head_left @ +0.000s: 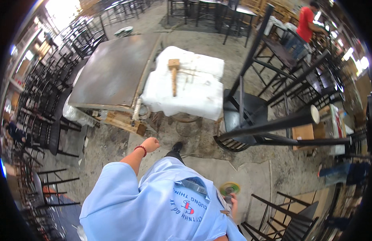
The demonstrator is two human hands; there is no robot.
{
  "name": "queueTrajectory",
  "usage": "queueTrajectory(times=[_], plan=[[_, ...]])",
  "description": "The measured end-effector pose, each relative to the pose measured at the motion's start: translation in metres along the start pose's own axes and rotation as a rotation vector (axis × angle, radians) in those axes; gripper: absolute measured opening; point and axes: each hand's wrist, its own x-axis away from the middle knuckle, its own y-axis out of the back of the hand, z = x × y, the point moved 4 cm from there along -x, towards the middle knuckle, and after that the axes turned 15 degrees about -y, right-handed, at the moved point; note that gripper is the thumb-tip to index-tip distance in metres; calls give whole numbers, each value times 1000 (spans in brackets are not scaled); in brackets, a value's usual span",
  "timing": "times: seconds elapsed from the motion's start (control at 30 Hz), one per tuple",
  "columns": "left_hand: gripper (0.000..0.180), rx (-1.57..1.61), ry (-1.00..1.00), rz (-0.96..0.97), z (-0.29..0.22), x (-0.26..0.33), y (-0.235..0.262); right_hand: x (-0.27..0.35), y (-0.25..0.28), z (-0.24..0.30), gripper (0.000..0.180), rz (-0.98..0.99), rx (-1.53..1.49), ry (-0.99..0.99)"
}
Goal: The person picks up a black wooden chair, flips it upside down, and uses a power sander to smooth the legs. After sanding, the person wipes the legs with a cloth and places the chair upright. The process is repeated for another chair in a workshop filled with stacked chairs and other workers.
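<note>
My left hand (150, 144), with a red beaded bracelet at the wrist, hangs in front of me with its fingers curled and nothing visible in them. Down at my right side, partly hidden by my light blue shirt, my right hand (234, 204) is closed round a hand tool with a round yellow-green disc (230, 187); the tool's body is mostly hidden. Ahead of me a wooden mallet (174, 78) lies on a white padded stand (196, 94), out of reach of either hand.
A low brown-topped table (113, 68) adjoins the padded stand on the left. Right of it, a black chair (244, 114) lies upturned on another seat, legs jutting toward me. More black chairs (292, 219) stand lower right. Stacked chairs line the left. A person in red (305, 24) works far right.
</note>
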Motion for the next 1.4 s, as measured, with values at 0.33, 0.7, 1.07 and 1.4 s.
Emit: queueTrajectory(times=[0.33, 0.7, 1.07, 1.4], plan=[[61, 194, 313, -639, 113, -29, 106, -158, -367, 52, 35, 389, 343, 22], [49, 375, 257, -528, 132, -102, 134, -381, -642, 181, 57, -185, 398, 507], [43, 329, -21, -182, 30, -84, 155, -262, -577, 101, 34, 149, 1245, 400], [51, 13, -702, 807, -258, -77, 70, -40, -374, 86, 44, -262, 1627, 764]])
